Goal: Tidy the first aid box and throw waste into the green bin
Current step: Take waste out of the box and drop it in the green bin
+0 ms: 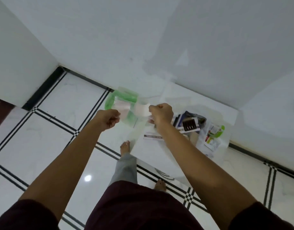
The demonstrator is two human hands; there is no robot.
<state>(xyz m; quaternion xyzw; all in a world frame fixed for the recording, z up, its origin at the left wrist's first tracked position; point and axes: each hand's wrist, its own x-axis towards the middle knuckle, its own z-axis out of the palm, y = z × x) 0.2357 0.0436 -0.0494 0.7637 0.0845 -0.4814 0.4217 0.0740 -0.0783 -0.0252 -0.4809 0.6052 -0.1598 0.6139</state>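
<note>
The white square tabotop's left edge runs just beside the translucent green plastic bin (112,101) standing on the glossy white tiled floor (43,138) — open floor lies to the left. Both hands hover above the bin: the left hand (109,119) and right hand (161,113), fingers curled closed, each pinching a thin pale wrapper piece (122,107), blurred. The clear plastic first aid box (189,123) sits on the white tabletop (151,153) — well right of the bin.

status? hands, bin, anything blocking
Left hand and right hand both closed, grip on pale wrappers over the green bin. First aid items on the white table. Nothing blocking the bin.
</note>
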